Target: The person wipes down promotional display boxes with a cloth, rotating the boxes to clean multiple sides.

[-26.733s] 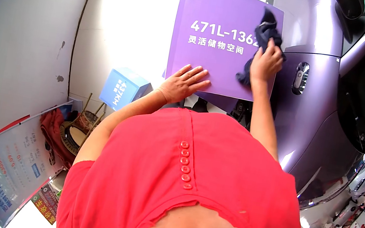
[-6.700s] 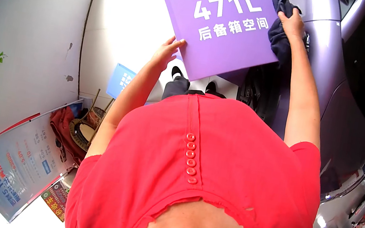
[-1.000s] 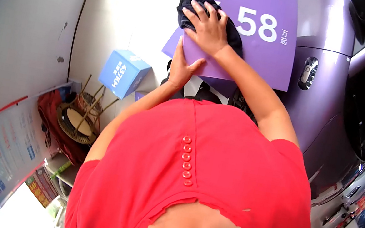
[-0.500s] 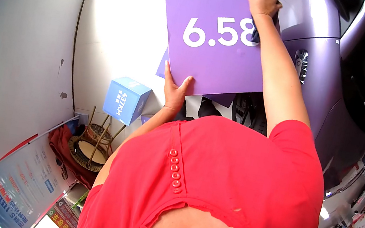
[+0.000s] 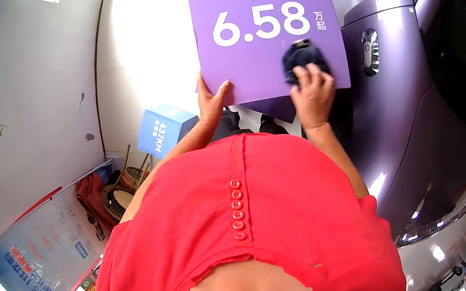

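A large purple sign box (image 5: 260,57) with white "6.58" lettering fills the upper middle of the head view. My left hand (image 5: 211,103) grips its near left edge, thumb on the top face and fingers round the side. On the right part of the same face, my right hand (image 5: 314,94) is closed on a dark cloth (image 5: 303,62), which lies against the surface below the last digit. The cloth is bunched and slightly blurred.
A purple car (image 5: 385,103) stands close on my right. A light-blue "437KM" box (image 5: 163,129) is on the floor at left, with a wicker stool (image 5: 118,197) and a printed banner (image 5: 46,247) nearer me. A white wall (image 5: 43,64) runs along the left.
My right hand has drawn the dark cloth from the sign's far right corner back toward me, uncovering small characters beside the number. My left hand keeps its hold on the edge.
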